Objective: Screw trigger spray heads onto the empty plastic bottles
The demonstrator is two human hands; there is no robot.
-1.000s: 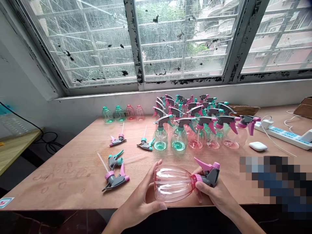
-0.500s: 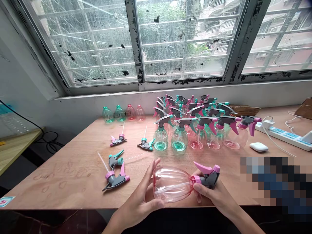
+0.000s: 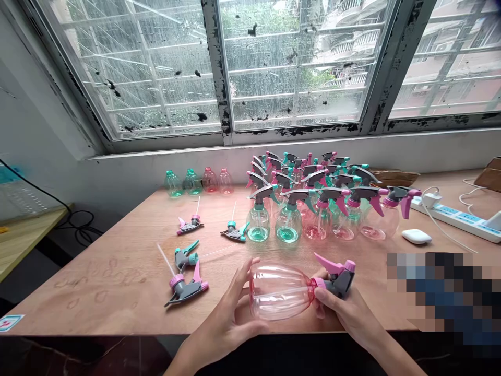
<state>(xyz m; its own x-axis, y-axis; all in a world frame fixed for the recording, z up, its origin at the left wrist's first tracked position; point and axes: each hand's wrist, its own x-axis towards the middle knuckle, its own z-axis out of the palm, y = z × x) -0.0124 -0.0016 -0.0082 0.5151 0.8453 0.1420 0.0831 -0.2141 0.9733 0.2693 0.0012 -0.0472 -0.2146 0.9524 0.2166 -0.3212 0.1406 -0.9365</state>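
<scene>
I see the clear pink spray bottle (image 3: pixel 279 298) held lengthwise between the hands, above the bench (image 3: pixel 117 313). The right hand (image 3: pixel 348 308) is clamped at its collar (image 3: pixel 319 283); its base points into the cupped left hand (image 3: pixel 225 321), whose grip I cannot tell.

Open left, crowded right

Bare tabletop (image 3: pixel 105 277) offers a hand broad passage left of the four loose trigger sprayer heads (image 3: pixel 183 293). Packed spray bottles (image 3: pixel 288 224) block the back right, a white power strip (image 3: pixel 456 214) beyond them. A narrow lane shows between their front row and the held pink spray bottle (image 3: pixel 278 295).
</scene>
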